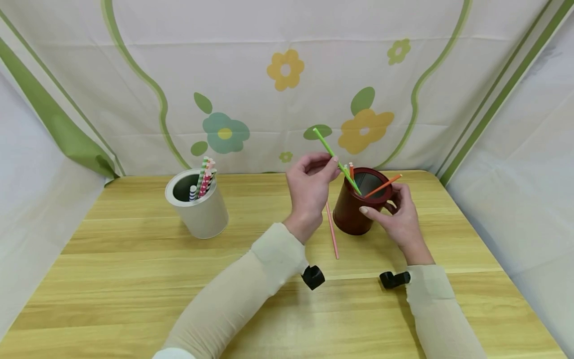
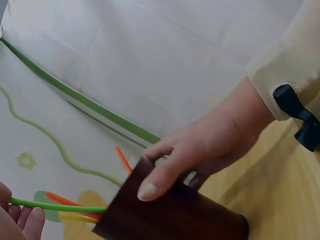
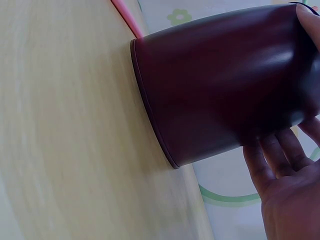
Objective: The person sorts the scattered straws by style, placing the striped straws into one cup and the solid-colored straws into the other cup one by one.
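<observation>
In the head view my left hand (image 1: 310, 187) pinches a plain green straw (image 1: 329, 149) between thumb and fingers. The straw slants down to the right, its lower end inside the mouth of a dark red cup (image 1: 354, 217). My right hand (image 1: 403, 222) grips this cup near the rim, thumb in front and fingers round the far right side, as the right wrist view also shows. An orange straw (image 1: 384, 185) leans out over the cup's right rim, and more straws stand at its back left. On the table beside the cup lies a pink straw (image 1: 332, 232).
To the left stands a white cup (image 1: 206, 217) with several patterned straws (image 1: 206, 180) in it. Both cups are on a wooden table (image 1: 112, 279). Behind it hangs a flowered curtain (image 1: 251, 65), with white cloth (image 1: 529, 164) at the sides.
</observation>
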`<move>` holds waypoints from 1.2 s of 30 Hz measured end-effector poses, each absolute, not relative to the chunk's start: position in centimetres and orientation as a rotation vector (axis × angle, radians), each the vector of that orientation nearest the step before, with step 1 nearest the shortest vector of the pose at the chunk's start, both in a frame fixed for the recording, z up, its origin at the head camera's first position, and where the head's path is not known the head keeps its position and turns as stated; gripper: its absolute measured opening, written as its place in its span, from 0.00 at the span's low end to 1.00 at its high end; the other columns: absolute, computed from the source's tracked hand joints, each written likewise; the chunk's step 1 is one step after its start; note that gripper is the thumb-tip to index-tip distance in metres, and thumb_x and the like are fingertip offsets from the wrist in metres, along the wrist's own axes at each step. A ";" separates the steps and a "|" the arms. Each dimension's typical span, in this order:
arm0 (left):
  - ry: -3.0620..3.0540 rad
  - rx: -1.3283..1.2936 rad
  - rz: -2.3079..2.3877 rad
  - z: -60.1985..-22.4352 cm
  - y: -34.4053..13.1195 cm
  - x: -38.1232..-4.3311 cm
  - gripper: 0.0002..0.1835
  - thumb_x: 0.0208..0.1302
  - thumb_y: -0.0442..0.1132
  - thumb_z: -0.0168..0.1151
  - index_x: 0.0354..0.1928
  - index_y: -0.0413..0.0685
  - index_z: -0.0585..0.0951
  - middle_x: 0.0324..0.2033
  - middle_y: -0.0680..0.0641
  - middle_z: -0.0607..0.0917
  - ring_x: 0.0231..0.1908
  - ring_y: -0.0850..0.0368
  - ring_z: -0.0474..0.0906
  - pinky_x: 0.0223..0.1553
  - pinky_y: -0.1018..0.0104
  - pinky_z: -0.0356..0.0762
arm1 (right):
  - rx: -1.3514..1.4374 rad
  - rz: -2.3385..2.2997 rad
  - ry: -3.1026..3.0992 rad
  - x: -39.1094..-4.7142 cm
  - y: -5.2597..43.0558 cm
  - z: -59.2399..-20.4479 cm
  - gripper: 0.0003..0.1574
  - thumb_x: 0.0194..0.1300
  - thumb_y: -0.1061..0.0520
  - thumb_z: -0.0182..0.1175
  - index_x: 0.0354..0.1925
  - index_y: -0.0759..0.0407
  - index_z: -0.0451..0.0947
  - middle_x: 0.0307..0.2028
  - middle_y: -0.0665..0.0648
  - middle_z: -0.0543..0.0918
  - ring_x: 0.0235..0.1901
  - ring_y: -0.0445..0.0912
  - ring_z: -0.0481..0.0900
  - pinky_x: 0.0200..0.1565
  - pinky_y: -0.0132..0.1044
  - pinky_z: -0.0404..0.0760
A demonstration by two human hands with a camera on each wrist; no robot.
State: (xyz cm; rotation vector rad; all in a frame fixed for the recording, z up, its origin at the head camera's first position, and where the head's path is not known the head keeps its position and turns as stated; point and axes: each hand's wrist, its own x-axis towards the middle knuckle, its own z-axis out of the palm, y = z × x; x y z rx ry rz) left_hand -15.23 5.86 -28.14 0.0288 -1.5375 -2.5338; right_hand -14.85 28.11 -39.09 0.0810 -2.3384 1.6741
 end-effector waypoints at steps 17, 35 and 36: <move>-1.811 0.012 -2.423 -30.6 7.2 -15.3 0.08 0.66 0.30 0.74 0.45 0.36 0.91 0.42 0.39 0.93 0.36 0.64 0.88 0.45 0.69 0.91 | 0.082 1.677 -2.338 -14.7 28.1 -39.1 0.41 0.62 0.60 0.79 0.66 0.51 0.67 0.57 0.43 0.77 0.59 0.39 0.75 0.59 0.19 0.77; -1.918 -0.011 -2.383 -31.6 7.5 -15.3 0.07 0.66 0.33 0.76 0.44 0.42 0.92 0.41 0.44 0.93 0.38 0.65 0.88 0.46 0.70 0.90 | 0.096 1.668 -2.342 -14.7 28.1 -39.1 0.41 0.63 0.59 0.79 0.67 0.53 0.66 0.58 0.42 0.77 0.59 0.39 0.75 0.59 0.19 0.77; -1.919 -0.008 -2.383 -31.6 7.5 -15.3 0.07 0.66 0.33 0.77 0.44 0.42 0.92 0.41 0.44 0.93 0.37 0.65 0.88 0.46 0.70 0.90 | 0.094 1.666 -2.345 -14.7 28.1 -39.1 0.42 0.63 0.59 0.79 0.67 0.53 0.66 0.58 0.42 0.77 0.59 0.39 0.75 0.59 0.19 0.77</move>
